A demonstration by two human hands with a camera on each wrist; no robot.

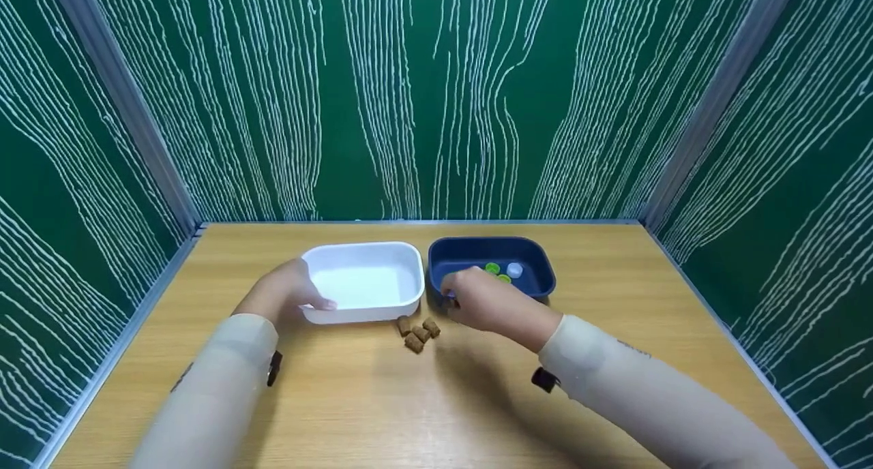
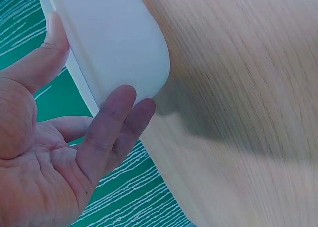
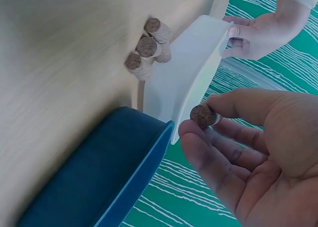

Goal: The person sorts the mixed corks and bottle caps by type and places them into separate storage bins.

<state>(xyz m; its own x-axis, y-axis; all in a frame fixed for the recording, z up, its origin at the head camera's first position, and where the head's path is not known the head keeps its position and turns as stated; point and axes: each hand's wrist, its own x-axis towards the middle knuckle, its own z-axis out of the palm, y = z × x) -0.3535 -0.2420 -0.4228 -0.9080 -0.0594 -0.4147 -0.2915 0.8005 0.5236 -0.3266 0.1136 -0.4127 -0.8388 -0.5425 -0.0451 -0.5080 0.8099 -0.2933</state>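
Note:
My right hand (image 1: pixel 485 300) pinches a brown cork (image 3: pixel 203 116) between thumb and fingertips, over the near left corner of the dark blue container (image 1: pixel 539 278). My left hand (image 1: pixel 292 285) grips the left end of the white container (image 1: pixel 361 288), its thumb at the rim and its fingers against the outer wall, as the left wrist view shows. Nothing shows inside the white container. Several more corks (image 1: pixel 414 343) lie in a small cluster on the table, just in front of the white container's right corner.
Inside the blue container are green caps (image 1: pixel 492 268) and a whitish cap (image 1: pixel 514 270). Both containers stand side by side on the wooden table (image 1: pixel 382 407). Green panels (image 1: pixel 423 114) with white wavy lines enclose the table at the back and sides.

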